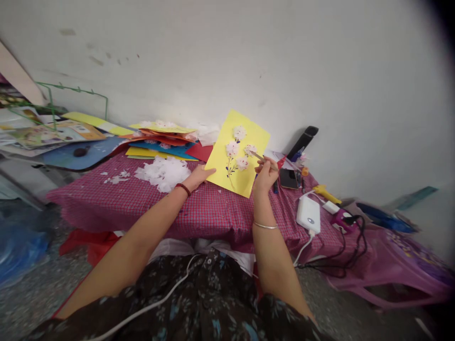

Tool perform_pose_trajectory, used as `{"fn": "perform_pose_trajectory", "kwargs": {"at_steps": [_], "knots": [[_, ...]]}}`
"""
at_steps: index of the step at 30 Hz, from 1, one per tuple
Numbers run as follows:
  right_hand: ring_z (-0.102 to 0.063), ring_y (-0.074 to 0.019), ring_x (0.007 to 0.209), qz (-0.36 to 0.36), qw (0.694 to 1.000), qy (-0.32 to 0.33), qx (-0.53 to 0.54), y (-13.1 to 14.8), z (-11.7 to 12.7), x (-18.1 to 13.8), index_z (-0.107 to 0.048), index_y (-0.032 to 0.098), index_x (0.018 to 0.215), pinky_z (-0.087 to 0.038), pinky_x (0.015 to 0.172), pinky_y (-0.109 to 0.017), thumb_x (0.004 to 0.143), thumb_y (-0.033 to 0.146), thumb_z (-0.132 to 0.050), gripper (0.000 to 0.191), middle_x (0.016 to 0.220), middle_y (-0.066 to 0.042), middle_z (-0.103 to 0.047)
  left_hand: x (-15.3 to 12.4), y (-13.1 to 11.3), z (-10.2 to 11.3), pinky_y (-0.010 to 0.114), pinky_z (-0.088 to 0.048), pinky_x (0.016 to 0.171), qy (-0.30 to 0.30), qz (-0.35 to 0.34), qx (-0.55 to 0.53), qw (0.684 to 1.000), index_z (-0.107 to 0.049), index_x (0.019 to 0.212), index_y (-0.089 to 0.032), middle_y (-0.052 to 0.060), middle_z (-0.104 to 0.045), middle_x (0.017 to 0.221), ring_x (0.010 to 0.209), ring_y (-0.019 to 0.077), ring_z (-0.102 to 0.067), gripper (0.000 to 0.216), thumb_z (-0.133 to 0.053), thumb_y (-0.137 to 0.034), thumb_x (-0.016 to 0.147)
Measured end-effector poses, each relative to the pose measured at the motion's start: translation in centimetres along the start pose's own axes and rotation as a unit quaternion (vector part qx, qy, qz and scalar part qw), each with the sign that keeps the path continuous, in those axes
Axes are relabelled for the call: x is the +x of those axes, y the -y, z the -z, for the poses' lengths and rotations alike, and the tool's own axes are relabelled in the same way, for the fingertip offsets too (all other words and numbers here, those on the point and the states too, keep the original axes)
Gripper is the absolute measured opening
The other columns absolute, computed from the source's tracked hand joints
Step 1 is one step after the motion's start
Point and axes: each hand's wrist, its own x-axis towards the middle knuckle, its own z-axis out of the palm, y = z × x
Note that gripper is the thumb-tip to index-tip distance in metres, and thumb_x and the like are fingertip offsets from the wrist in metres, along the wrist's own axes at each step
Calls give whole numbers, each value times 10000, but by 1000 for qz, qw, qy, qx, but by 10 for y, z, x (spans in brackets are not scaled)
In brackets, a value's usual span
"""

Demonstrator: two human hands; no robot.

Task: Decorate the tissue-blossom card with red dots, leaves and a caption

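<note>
head view. the yellow card (237,154) stands tilted on the red checked cloth (213,213), near the far edge of the table, its upper corner towards the wall. white paper flowers (232,148) on drawn stems sit on its face.

left hand (201,176): laid flat, fingers extended, thumb touching the lower left edge of the yellow card. a dark red bracelet is on the wrist.

right hand (266,173): closed in a pinch on a thin stick (261,158) at the right edge of the card. the stick tip points at the right-hand flower; whether it touches cannot be told. a silver bangle is on the wrist.

surroundings: a pile of white paper scraps (163,173) lies just beside the left hand. behind it is a stack of coloured sheets (163,142). right of the card lie a dark phone (288,178), a white power bank (308,213) with a cable attached, and a yellow tool (325,193). a purple stool (391,265) stands to the right of the table.
</note>
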Motion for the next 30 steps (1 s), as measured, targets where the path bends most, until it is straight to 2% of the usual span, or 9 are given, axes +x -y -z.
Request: {"fn": "perform_pose_trajectory", "kwargs": {"at_steps": [6,11,16,20,25,30], "knots": [[-664,-107,650,25,997,65,12,10,-2,-8,-651,187,1101,-556,683,-292,889,422,-540,335,958,-56,-743,-4,-5,-6,384,-578,844,-16,-61,-63,996,-658,1111,-128,73,-698,1091,934,184,-683,267,-661,-336,943],[-658,-111,623,22,993,98,54,18,-5,-12,-637,185,1100,-552,648,-297,894,423,-548,326,950,-65,-747,-6,-7,-7,335,-552,843,-24,-83,-87,992,-708,983,-85,74,-758,895,819,179,-696,300,-782,-335,835],[-648,-115,590,35,994,95,43,28,-9,-18,-620,196,1033,-539,605,-283,895,432,-541,284,878,-47,-747,-3,-3,-6,383,-583,828,-13,-69,-78,994,-654,1112,-134,68,-692,1084,923,180,-683,263,-647,-342,953],[-655,-116,596,44,993,106,31,36,-13,-19,-616,198,1030,-532,584,-270,899,426,-535,275,880,-43,-747,0,1,-5,418,-577,865,-8,-61,-68,996,-611,1221,-152,91,-641,1207,1022,214,-656,328,-633,-349,959],[-629,-100,586,54,988,145,13,42,-22,-9,-612,200,1046,-539,602,-269,876,439,-581,294,920,-48,-731,1,1,-6,429,-573,878,-6,-67,-67,996,-604,1238,-156,95,-632,1229,1042,222,-651,344,-632,-354,959],[-617,-100,578,69,985,158,-16,45,-33,1,-612,198,1016,-529,586,-267,875,448,-576,289,885,-38,-714,-3,0,-7,400,-581,848,0,-83,-90,993,-630,1170,-143,82,-658,1164,988,200,-665,287,-642,-333,955]]}}
